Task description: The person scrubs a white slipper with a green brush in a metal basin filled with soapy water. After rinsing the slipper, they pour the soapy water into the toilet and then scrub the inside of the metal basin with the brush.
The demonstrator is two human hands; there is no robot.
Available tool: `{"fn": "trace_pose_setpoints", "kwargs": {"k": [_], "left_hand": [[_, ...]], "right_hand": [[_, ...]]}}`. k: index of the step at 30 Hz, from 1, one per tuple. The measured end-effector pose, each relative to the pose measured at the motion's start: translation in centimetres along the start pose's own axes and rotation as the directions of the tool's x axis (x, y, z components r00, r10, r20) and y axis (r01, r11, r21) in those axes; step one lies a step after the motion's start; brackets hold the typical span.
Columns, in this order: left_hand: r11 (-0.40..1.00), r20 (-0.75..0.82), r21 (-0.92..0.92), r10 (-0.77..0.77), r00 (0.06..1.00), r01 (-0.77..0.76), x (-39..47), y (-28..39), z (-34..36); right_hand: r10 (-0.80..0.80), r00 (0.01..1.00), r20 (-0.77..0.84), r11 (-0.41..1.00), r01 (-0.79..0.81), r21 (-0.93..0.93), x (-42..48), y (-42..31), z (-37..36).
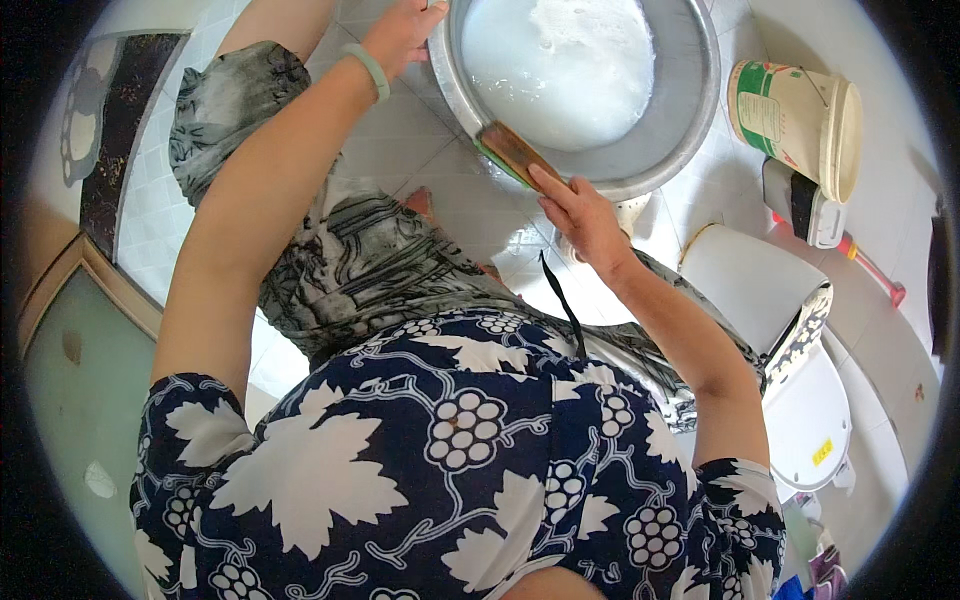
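A large round metal basin [694, 127] holds cloudy, whitish water with foam on top. My left hand [397, 36], a pale bangle at its wrist, grips the left rim of the basin, thumb over the edge. My right hand [581, 217] holds a scrubbing brush [512, 150] by its handle end, at the basin's lower left rim. The brush has brown bristles facing up and a green side. Its head rests on or just above the rim; which of the two I cannot tell.
At the right stands a cream plastic bucket [787, 124] with a green band, tilted. Below it are a grey and white plastic item and a red-handled tool [874, 274]. A white toilet [814, 420] is at the lower right. Tiled floor [405, 142] lies under the basin; a framed door [90, 390] is at left.
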State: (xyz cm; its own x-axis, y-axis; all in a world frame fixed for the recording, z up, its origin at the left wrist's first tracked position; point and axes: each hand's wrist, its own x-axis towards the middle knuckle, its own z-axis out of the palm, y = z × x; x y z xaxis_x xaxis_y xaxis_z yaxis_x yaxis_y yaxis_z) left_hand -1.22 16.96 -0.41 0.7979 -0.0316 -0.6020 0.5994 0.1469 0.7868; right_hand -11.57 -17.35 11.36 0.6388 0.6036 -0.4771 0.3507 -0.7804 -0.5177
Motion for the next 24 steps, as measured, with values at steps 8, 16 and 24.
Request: {"fn": "trace_pose_setpoints", "kwargs": {"k": [8,16,24], "left_hand": [[0.997,-0.078,-0.042,0.06,0.995,-0.063,0.3,-0.5,0.4],[0.982,-0.153,-0.184,-0.061,0.986,0.032,-1.3,1.2,2.0],[0.942,-0.199,-0.332,-0.122,0.972,0.051,-2.2,3.3,1.5]], "right_hand": [[0.076,0.995,0.072,0.98,-0.088,0.18,-5.5,3.8,-0.9],[0.008,0.971,-0.239,0.998,-0.021,-0.053,11.9,5.5,1.2],[0.052,0.96,-0.274,0.999,-0.047,0.024,10.5,7.8,0.4]]}}
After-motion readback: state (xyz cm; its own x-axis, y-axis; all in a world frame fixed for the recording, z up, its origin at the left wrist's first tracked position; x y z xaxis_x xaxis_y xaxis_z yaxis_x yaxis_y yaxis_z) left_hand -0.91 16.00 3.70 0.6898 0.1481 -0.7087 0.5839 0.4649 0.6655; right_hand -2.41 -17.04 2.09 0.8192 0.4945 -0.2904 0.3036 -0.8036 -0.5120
